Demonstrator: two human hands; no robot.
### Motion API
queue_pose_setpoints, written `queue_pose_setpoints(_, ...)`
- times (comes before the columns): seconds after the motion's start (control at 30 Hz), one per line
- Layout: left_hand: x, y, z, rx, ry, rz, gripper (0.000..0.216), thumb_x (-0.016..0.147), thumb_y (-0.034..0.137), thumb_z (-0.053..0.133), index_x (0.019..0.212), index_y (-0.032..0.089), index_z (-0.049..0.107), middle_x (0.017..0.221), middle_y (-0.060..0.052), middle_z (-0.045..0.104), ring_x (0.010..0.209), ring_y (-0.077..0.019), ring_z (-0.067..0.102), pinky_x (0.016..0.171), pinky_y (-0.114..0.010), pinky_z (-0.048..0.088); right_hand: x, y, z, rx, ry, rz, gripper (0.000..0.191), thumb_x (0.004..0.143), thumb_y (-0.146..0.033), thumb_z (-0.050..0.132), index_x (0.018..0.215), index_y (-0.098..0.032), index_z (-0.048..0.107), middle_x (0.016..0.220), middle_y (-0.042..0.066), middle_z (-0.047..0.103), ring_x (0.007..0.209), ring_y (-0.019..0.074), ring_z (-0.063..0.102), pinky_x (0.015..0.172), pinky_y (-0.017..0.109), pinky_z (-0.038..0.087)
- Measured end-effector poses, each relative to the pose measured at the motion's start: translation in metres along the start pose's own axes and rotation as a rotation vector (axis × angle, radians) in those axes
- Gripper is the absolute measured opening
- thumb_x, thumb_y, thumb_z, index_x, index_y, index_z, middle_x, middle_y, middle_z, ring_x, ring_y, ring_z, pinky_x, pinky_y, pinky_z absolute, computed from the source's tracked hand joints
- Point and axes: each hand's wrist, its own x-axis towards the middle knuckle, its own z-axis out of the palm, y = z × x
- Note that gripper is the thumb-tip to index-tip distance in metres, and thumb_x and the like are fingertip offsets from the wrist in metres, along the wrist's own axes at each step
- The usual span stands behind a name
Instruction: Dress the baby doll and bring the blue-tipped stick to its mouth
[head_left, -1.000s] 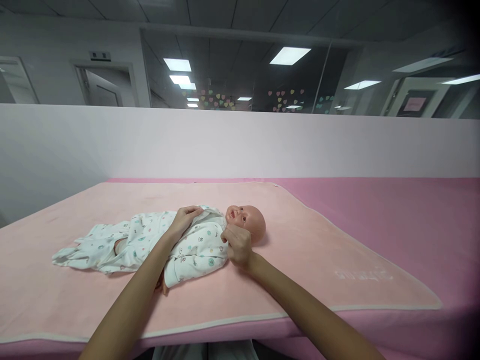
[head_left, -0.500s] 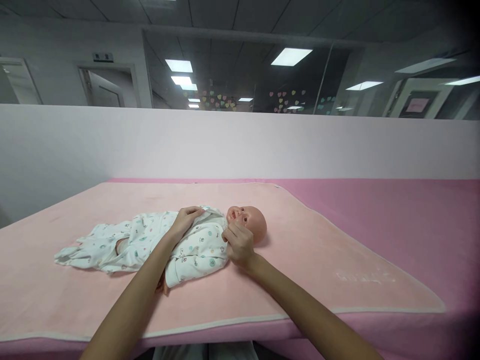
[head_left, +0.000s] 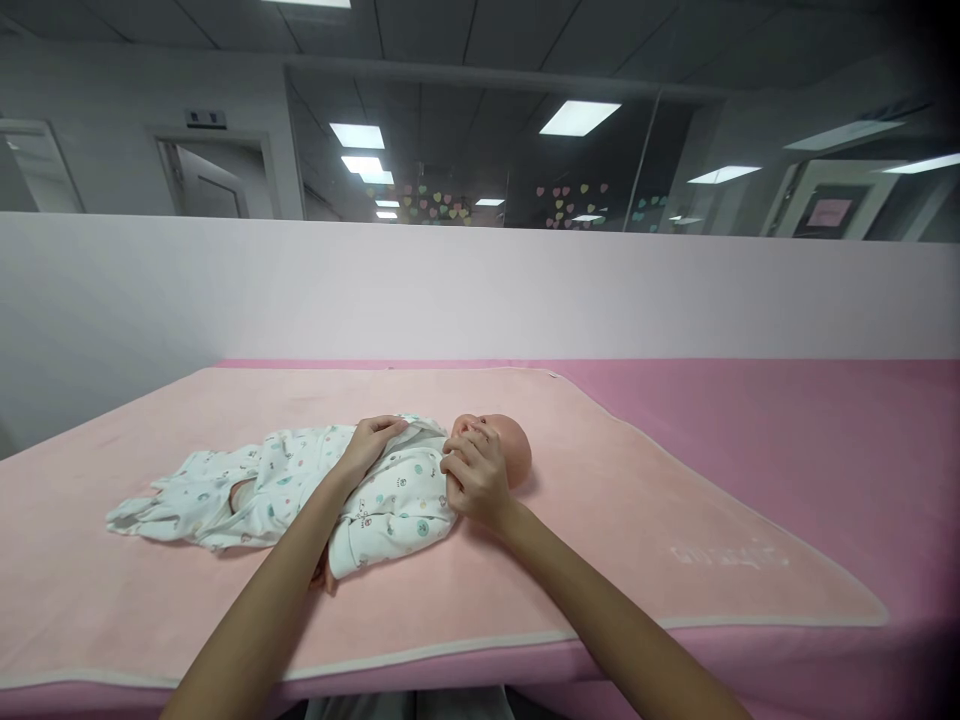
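A baby doll [head_left: 511,447] lies on its back on a light pink mat [head_left: 615,500], head to the right, dressed in a white patterned romper [head_left: 285,480]. My left hand [head_left: 369,444] rests on the doll's chest, fingers curled over the romper's front near the collar. My right hand [head_left: 472,472] pinches the romper's collar at the doll's neck and covers part of the face. A small doll hand shows below the sleeve by my left forearm.
The mat lies on a darker pink padded table [head_left: 825,440] that runs on to the right. A low white partition wall [head_left: 480,290] stands behind it, with glass office walls and ceiling lights beyond. The table's front edge is close to me.
My right hand has shifted up and a little left along the collar, now covering part of the doll's face. My left hand has stayed on the chest.
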Motion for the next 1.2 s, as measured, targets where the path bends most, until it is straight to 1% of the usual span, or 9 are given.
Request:
queue_pose_setpoints(0.2,0.000,-0.001,0.000,-0.002,-0.012,0.007,0.033,0.062,0.043,0.065,0.078,0.015,0.069,0.080,-0.006,0.068,0.080,-0.0206,0.058,0.076,-0.030,0.041,-0.001,0.003,-0.001,-0.039,-0.057,0.000,0.018,0.060,-0.004,0.042,0.053,-0.019,0.050,0.072,-0.001,0.057,0.074,0.0140,0.044,0.087,0.040,0.034)
queue_pose_setpoints(0.4,-0.002,0.003,0.001,-0.004,-0.006,0.025,0.031,0.062,0.043,0.065,0.074,0.014,0.069,0.079,-0.006,0.068,0.080,-0.0208,0.058,0.075,-0.030,0.041,0.010,0.010,-0.004,-0.131,-0.154,0.001,0.020,0.059,-0.003,0.043,0.053,-0.019,0.053,0.078,0.000,0.059,0.083,0.0157,0.046,0.094,0.042,0.029)
queue_pose_setpoints(0.47,-0.002,0.004,0.001,-0.012,-0.014,0.022,0.030,0.062,0.042,0.065,0.073,0.015,0.069,0.078,-0.006,0.068,0.079,-0.0205,0.058,0.075,-0.030,0.041,0.019,0.010,0.000,-0.189,-0.246,-0.007,0.021,0.060,-0.002,0.044,0.054,-0.019,0.054,0.089,0.001,0.061,0.088,0.0171,0.046,0.097,0.044,0.025)
queue_pose_setpoints(0.57,-0.002,0.005,0.001,-0.018,-0.002,0.020,0.028,0.062,0.041,0.065,0.073,0.015,0.069,0.077,-0.005,0.068,0.078,-0.0199,0.058,0.075,-0.030,0.041,0.033,0.008,0.012,-0.274,-0.473,-0.034,0.019,0.065,-0.004,0.046,0.061,-0.018,0.059,0.101,0.005,0.059,0.098,0.0207,0.045,0.100,0.047,0.019)
queue_pose_setpoints(0.67,-0.001,0.004,0.001,-0.014,-0.007,0.023,0.028,0.063,0.040,0.065,0.075,0.015,0.069,0.079,-0.005,0.068,0.078,-0.0194,0.058,0.076,-0.030,0.041,0.041,0.006,0.028,-0.378,-0.642,-0.005,0.019,0.072,-0.008,0.047,0.075,-0.016,0.063,0.099,0.010,0.060,0.103,0.0242,0.045,0.100,0.052,0.014)
queue_pose_setpoints(0.77,-0.001,0.004,0.002,-0.002,-0.026,0.025,0.029,0.064,0.040,0.064,0.077,0.015,0.069,0.080,-0.006,0.068,0.079,-0.0195,0.058,0.077,-0.030,0.041,0.043,0.003,0.040,-0.505,-0.722,0.073,0.017,0.075,-0.012,0.048,0.081,-0.014,0.064,0.096,0.014,0.061,0.105,0.0290,0.045,0.098,0.057,0.011)
queue_pose_setpoints(0.93,-0.001,0.007,0.003,0.019,-0.020,0.019,0.029,0.064,0.039,0.064,0.079,0.014,0.070,0.077,-0.005,0.068,0.077,-0.0192,0.057,0.074,-0.029,0.041,0.041,-0.001,0.044,-0.598,-0.746,0.111,0.015,0.072,-0.010,0.051,0.080,-0.013,0.064,0.078,0.012,0.064,0.087,0.0283,0.053,0.098,0.059,0.010)
queue_pose_setpoints(1.03,-0.002,0.009,0.003,0.016,-0.013,0.006,0.029,0.063,0.038,0.064,0.079,0.014,0.070,0.076,-0.005,0.068,0.076,-0.0189,0.057,0.073,-0.029,0.041,0.040,-0.001,0.041,-0.570,-0.703,0.103,0.017,0.072,-0.005,0.049,0.076,-0.014,0.064,0.068,0.009,0.062,0.073,0.0240,0.054,0.099,0.057,0.010)
queue_pose_setpoints(1.2,-0.002,0.008,0.003,0.023,-0.015,0.004,0.030,0.064,0.039,0.064,0.080,0.015,0.070,0.076,-0.005,0.067,0.076,-0.0192,0.057,0.073,-0.029,0.042,0.038,0.002,0.039,-0.525,-0.617,0.087,0.023,0.072,-0.001,0.045,0.066,-0.016,0.061,0.061,0.007,0.059,0.068,0.0215,0.051,0.100,0.053,0.013)
